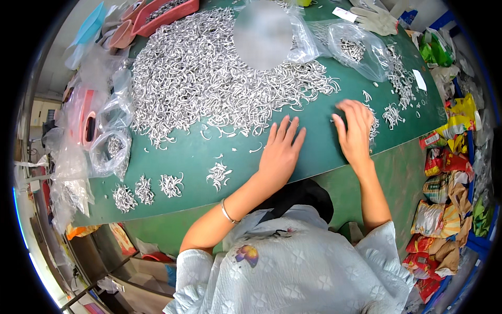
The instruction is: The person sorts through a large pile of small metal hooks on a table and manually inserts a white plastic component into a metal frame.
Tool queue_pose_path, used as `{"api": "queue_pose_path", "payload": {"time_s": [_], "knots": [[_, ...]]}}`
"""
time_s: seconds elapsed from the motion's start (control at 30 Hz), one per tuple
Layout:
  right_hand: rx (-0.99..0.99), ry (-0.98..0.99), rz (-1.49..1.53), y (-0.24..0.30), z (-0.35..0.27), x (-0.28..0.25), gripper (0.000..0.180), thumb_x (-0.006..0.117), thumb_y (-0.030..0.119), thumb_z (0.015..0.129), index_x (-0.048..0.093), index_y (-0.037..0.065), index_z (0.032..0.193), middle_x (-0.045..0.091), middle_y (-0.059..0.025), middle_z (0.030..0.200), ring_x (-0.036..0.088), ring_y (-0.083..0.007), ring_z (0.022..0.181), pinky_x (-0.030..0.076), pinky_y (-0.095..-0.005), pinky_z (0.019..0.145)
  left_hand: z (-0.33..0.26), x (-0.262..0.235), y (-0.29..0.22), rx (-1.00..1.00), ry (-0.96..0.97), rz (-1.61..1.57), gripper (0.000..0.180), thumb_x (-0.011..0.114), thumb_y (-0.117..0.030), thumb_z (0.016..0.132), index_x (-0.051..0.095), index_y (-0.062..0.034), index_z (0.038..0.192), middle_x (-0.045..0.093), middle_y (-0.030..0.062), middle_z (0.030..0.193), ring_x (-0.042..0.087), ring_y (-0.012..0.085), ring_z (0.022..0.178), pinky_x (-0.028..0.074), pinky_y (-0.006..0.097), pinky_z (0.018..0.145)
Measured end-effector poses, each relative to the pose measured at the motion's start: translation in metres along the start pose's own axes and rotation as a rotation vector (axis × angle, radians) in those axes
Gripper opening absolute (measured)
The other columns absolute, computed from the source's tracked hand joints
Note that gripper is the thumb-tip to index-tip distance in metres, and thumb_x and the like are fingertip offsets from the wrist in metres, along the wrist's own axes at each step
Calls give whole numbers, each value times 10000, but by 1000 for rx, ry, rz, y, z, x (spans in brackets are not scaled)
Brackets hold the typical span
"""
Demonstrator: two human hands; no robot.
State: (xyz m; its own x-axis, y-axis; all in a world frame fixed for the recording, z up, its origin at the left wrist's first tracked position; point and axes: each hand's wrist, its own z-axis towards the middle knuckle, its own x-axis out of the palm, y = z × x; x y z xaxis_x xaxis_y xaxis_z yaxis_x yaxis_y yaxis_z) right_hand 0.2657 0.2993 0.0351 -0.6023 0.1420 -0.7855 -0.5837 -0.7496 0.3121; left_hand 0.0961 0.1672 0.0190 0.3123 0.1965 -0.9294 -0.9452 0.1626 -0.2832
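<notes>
A broad heap of small curved silver metal pieces covers much of the green table. My left hand lies spread at the heap's front edge, fingers apart and holding nothing. To its left are several small piles of the same pieces, the nearest pile beside my forearm. My right hand is over the table with its thumb apart from its bent fingers, nothing visible in its grasp. Partly hidden behind it lies a small pile, and another small pile sits just to the right.
A clear bag of metal parts and scattered small rings are at the far right. Plastic bags line the left edge. A red tray stands at the back, gloves at the back right. Stacked packages lie beyond the right edge.
</notes>
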Motion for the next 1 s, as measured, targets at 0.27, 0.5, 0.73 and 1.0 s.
{"api": "queue_pose_path", "payload": {"time_s": [0.27,0.5,0.73,1.0], "knots": [[-129,227,98,23,50,75,532,651,270,876,512,100,1360,430,-250,1409,423,-439,1274,348,-498,1057,-21,22,28,-243,-221,233,508,534,-131,802,517,76,1265,439,277,1371,396,426,1309,275,612,1083],[-326,256,-223,-56,34,117,517,492,362,976,447,136,1439,337,-241,1498,384,-441,1329,338,-489,1085,45,24,26,216,112,355,462,566,-279,812,633,56,1123,565,357,1141,501,527,1131,260,720,1000],[217,287,-233,-10,78,119,517,547,327,940,468,119,1407,409,-204,1450,425,-389,1303,341,-441,1085,147,39,63,712,-606,646,221,623,-249,775,720,-57,825,677,214,895,642,433,877,445,683,783],[463,319,-126,115,58,68,519,602,301,904,499,89,1365,495,-202,1372,449,-378,1275,337,-433,1078,135,-84,44,213,372,371,252,672,-228,754,708,-35,912,666,173,988,622,356,982,474,558,826]]}}
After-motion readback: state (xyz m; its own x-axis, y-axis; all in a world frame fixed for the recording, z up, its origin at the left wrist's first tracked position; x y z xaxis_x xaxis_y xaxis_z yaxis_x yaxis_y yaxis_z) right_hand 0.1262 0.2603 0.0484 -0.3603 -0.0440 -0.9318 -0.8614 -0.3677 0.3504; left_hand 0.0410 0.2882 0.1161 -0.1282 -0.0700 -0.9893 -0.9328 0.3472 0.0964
